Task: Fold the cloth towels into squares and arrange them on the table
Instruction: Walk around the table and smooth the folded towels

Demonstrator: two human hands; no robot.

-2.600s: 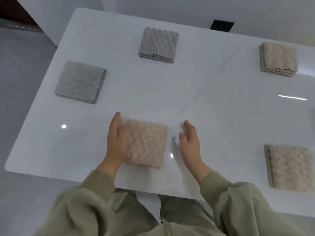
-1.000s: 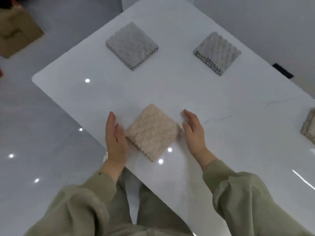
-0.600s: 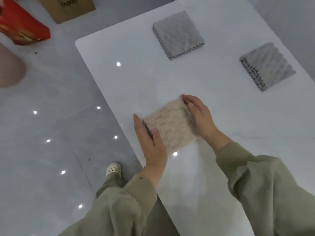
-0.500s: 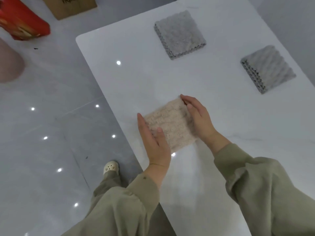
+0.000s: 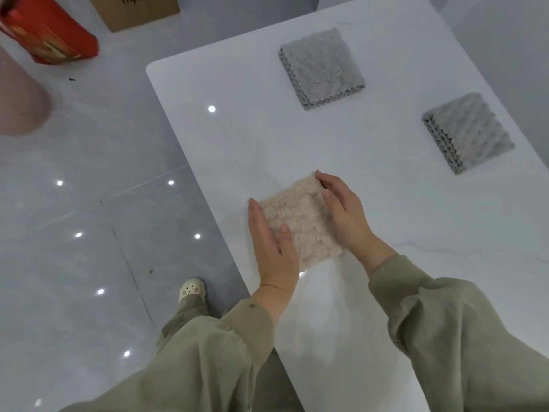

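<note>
A folded beige towel (image 5: 297, 221) lies near the left edge of the white table (image 5: 237, 138). My left hand (image 5: 271, 248) lies along its left side with straight fingers, the thumb resting on top. My right hand (image 5: 341, 212) covers its right side, with the fingers bent round the far corner and the thumb on the cloth. Two folded grey towels lie further back: a smooth grey towel (image 5: 322, 68) and a ribbed grey towel (image 5: 468, 132) to its right.
The table's rounded corner (image 5: 151, 69) is at the far left, with shiny grey floor beside it. On the floor stand a red box (image 5: 50, 31), a cardboard box (image 5: 133, 10) and a pink object (image 5: 20, 105). My shoe (image 5: 192, 289) is beside the table edge.
Both hands have closed in from beside the beige towel onto its two sides. The view has swung left, so the beige towels on the right are out of view.
</note>
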